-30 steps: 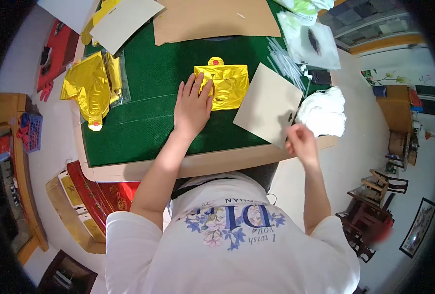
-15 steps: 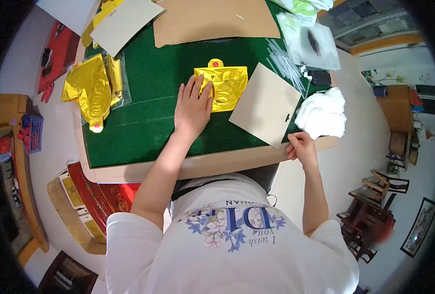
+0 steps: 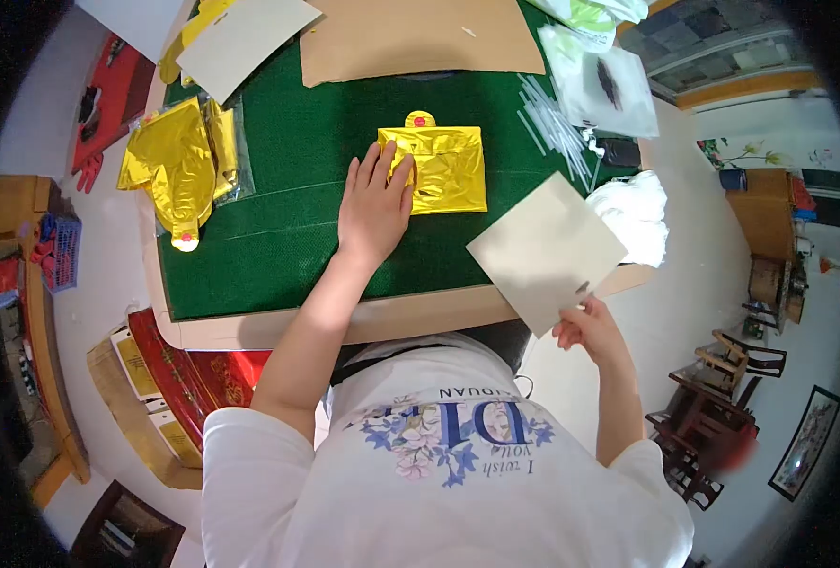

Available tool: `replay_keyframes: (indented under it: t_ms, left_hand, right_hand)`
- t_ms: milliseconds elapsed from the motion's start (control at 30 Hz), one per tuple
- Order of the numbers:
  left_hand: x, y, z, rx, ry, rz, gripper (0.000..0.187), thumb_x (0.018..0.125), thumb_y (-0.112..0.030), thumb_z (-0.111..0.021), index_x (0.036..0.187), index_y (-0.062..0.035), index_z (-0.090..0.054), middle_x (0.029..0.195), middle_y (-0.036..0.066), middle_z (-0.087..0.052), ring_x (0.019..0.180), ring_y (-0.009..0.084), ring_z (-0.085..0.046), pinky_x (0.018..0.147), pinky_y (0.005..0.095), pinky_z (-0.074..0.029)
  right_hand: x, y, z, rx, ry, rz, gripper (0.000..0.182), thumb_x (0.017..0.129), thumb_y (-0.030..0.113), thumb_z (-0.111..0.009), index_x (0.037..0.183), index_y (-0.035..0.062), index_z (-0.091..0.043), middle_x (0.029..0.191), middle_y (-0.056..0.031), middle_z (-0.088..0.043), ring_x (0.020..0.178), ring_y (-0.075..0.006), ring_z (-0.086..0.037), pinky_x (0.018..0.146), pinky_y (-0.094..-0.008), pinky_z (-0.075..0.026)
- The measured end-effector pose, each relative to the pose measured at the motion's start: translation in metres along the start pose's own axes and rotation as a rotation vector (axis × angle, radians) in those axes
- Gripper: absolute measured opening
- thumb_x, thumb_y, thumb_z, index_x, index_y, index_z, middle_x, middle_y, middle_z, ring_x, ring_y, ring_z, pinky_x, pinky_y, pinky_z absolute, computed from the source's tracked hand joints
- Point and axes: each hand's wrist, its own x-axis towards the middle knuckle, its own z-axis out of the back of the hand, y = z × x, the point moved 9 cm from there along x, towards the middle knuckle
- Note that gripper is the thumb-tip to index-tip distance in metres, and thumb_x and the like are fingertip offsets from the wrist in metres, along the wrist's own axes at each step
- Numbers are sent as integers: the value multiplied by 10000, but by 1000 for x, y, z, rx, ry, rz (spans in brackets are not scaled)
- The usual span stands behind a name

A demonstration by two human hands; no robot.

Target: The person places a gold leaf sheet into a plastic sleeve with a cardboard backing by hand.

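Note:
My left hand [image 3: 375, 208] lies flat with fingers stretched over the left part of a folded gold foil packet [image 3: 450, 180]. A rounded tab with a red dot sticks out from the packet's far edge. Between the thumb and fingers of my right hand [image 3: 590, 328] is the near corner of a beige cardboard sheet [image 3: 545, 251], close to its small slot. The sheet reaches past the table's front edge and partly covers a white cloth bundle [image 3: 634, 216]. It lies apart from the foil packet.
More gold foil [image 3: 169, 166] in clear plastic lies on the left of the green tabletop [image 3: 278, 256]. Another beige sheet [image 3: 245, 47] and a brown cardboard piece [image 3: 420, 38] are at the back. Clear tubes [image 3: 560, 123], a black object [image 3: 618, 151] and plastic bags [image 3: 600, 85] stand right.
My right hand has taken hold of the cardboard sheet's corner and drawn it toward me and right, off the packet's side. The foil packet now shows fully on its right; my left hand stays.

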Motion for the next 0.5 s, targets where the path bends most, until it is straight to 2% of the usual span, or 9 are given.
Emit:
replay_keyframes:
  t_ms: [33,100,233,300,500]
  left_hand:
    - [0,0,0,-4,3,-2,379,927,-240,-553,1286,-119,-554,1391,118,-471,1342,288,-381,1114,483,-306]
    - [1,-1,0,14,7,0,371,935,-238,-544,1286,-118,-553,1385,120,-474,1338,292,-384,1114,481,-306]
    - [1,1,2,0,26,-2,368,944,-245,-533,1289,-118,-549,1377,124,-480,1335,297,-388,1114,484,-305]
    - [1,0,3,-40,27,-10,370,955,-236,-526,1307,-121,-541,1382,153,-480,1323,328,-410,1095,498,-326]
    - [1,-2,4,-92,45,-20,390,954,-257,-530,1319,-122,-535,1386,150,-475,1327,329,-402,1103,495,-315]
  right_hand:
    - [-3,-9,-1,-10,24,-75,191,875,108,-563,982,-50,-578,664,-120,-640,490,-169,-619,445,-282,-526]
    - [-2,-9,-15,10,41,-77,199,871,111,-567,977,-58,-575,674,-135,-648,490,-182,-626,441,-288,-530]
    - [21,0,-47,84,118,-32,243,875,170,-580,968,-55,-574,707,-161,-665,514,-213,-643,460,-311,-542]
    - [34,10,-62,82,144,-15,300,892,227,-578,983,-57,-544,741,-176,-667,558,-229,-658,497,-320,-552]
    - [60,44,-98,48,208,24,300,918,212,-557,1012,-67,-497,777,-192,-663,591,-231,-665,517,-304,-552]
